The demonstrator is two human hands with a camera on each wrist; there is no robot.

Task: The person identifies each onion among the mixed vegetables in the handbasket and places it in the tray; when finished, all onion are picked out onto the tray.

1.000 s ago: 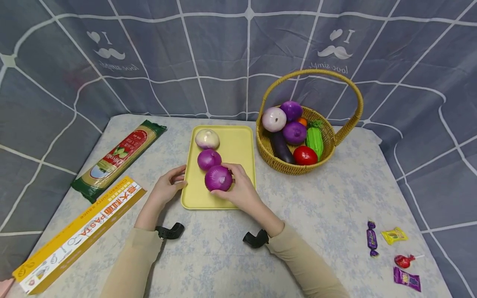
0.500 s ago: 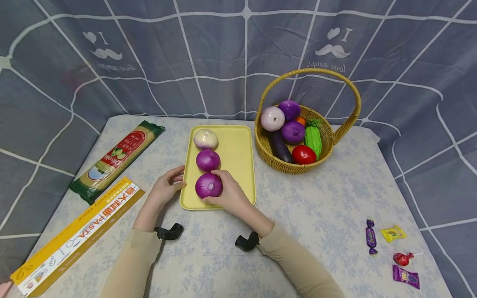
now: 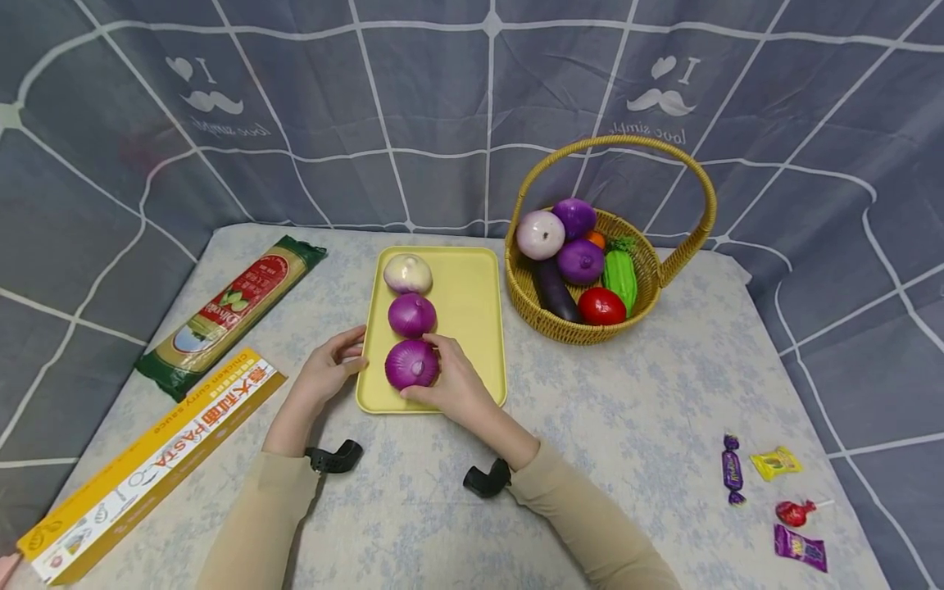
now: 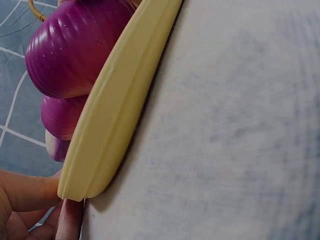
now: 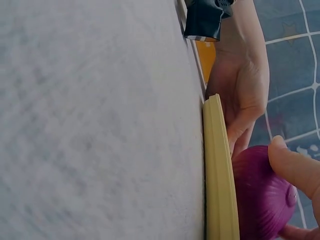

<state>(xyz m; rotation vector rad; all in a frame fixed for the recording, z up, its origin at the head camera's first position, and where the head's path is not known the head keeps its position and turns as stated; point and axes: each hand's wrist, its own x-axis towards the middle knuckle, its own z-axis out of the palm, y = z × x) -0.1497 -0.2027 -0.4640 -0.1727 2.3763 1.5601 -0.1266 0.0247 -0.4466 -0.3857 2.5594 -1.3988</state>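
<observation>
A yellow tray (image 3: 472, 328) bears a column of onions along its left side. At the far end is a white-and-purple onion (image 3: 408, 274), with a purple onion (image 3: 412, 315) in front of it. The nearest purple onion (image 3: 410, 365) sits low on the tray, and my right hand (image 3: 457, 381) grips it from the right with thumb and fingers. In the right wrist view, the thumb (image 5: 295, 165) lies across that onion's skin. My left hand (image 3: 332, 369) holds the tray's left edge, its thumb and fingers at the rim; the left wrist view shows the thumb (image 4: 32, 190) against the tray's corner.
A wicker basket (image 3: 549, 326) of vegetables stands right of the tray. To the left lie a green-ended pasta packet (image 3: 232, 315) and a long pasta box (image 3: 155, 471). Several sweets, including a red lollipop (image 3: 793, 514), lie at the right. A tiled-pattern cloth hangs behind.
My right hand has moved left and slightly nearer with the purple onion, bringing it in line with the other two. The left hand has kept its place at the tray's edge.
</observation>
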